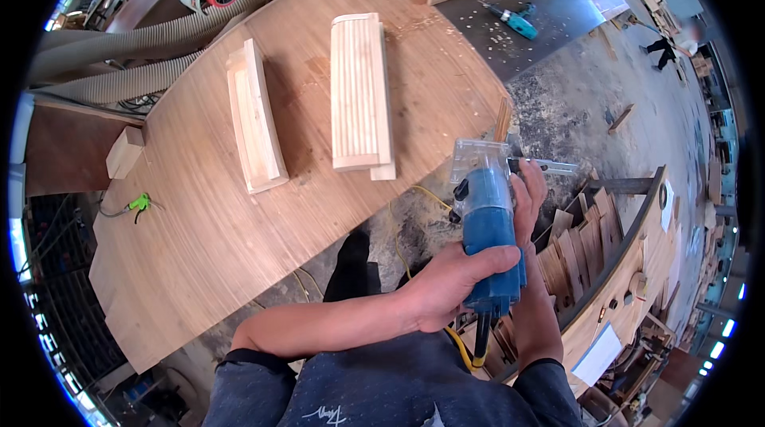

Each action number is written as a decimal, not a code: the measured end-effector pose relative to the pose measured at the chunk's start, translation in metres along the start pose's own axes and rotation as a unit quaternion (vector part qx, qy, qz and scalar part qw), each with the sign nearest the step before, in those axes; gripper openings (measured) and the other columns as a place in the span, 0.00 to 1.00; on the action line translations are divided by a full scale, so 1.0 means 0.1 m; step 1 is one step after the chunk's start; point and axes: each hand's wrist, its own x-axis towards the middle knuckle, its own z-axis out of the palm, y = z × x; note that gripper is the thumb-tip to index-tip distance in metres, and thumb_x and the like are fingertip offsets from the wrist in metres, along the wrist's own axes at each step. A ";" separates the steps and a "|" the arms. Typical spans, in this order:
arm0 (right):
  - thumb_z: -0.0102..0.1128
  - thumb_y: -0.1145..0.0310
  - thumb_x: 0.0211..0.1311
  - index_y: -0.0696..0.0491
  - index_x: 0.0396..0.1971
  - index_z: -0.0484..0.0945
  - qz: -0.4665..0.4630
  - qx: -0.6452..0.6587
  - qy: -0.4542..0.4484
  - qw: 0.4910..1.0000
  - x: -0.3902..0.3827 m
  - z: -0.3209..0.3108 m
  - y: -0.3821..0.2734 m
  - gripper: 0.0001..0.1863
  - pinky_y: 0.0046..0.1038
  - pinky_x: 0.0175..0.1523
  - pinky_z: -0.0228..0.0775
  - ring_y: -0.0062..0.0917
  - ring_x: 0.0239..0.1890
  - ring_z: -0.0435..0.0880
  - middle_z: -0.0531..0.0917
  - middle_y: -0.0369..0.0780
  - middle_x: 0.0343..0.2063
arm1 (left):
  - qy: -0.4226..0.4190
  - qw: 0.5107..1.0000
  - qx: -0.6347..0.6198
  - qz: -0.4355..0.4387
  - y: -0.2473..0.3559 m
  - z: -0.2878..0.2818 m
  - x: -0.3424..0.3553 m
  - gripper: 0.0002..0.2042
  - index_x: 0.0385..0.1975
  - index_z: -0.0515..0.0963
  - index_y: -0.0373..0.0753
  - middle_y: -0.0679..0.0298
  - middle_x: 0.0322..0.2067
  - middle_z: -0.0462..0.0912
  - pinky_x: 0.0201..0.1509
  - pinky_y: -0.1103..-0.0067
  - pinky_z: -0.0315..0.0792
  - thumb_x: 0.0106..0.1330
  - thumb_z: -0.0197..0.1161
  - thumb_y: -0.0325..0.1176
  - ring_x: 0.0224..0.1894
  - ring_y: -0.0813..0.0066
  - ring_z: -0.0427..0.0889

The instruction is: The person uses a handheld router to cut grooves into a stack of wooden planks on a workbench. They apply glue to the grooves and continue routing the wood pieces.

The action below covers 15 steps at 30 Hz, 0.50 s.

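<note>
A blue trim router (488,236) with a clear plastic base is held over the floor, off the table's right edge. My left hand (446,284) grips its lower body, thumb laid across the blue housing. My right hand (526,208) wraps the router's right side near the base, fingertips by a metal edge guide (554,166); its palm is partly hidden by the tool. A dark cord with a yellow stretch (462,347) hangs from the router's end. On the wooden table lie a slatted wooden piece (356,96) and a narrower curved wooden piece (253,120).
The large tabletop (199,244) spreads to the left, with a green air blow gun (140,203) and a wooden block (126,152). A teal cordless drill (518,22) lies farther back. Wood offcuts (578,256) fill a rack at right. Another person (677,46) stands far right.
</note>
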 end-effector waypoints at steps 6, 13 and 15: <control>0.65 0.68 0.67 0.51 0.60 0.72 -0.018 0.122 -0.048 0.991 0.49 0.61 -0.33 0.23 0.47 0.72 0.59 0.43 0.64 0.81 0.84 0.45 0.59 | 0.011 0.999 -0.032 -0.007 0.55 -0.44 -0.25 0.34 0.60 0.70 0.27 0.58 0.44 0.83 0.46 0.73 0.84 0.69 0.70 0.53 0.44 0.72 0.86; 0.70 0.64 0.63 0.50 0.59 0.72 -0.012 0.275 -0.108 0.955 0.64 1.18 -0.39 0.26 0.51 0.78 0.53 0.45 0.67 0.79 0.83 0.48 0.58 | 0.014 0.999 -0.048 -0.006 0.77 -0.72 -0.30 0.36 0.55 0.73 0.26 0.58 0.42 0.84 0.43 0.73 0.85 0.67 0.71 0.58 0.42 0.74 0.86; 0.80 0.59 0.54 0.52 0.62 0.69 0.024 0.312 -0.137 0.940 0.66 1.20 -0.42 0.38 0.52 0.79 0.50 0.45 0.68 0.77 0.82 0.49 0.59 | -0.026 0.999 -0.010 -0.045 0.96 -0.89 -0.40 0.33 0.55 0.74 0.28 0.58 0.41 0.84 0.43 0.73 0.86 0.67 0.73 0.54 0.41 0.73 0.86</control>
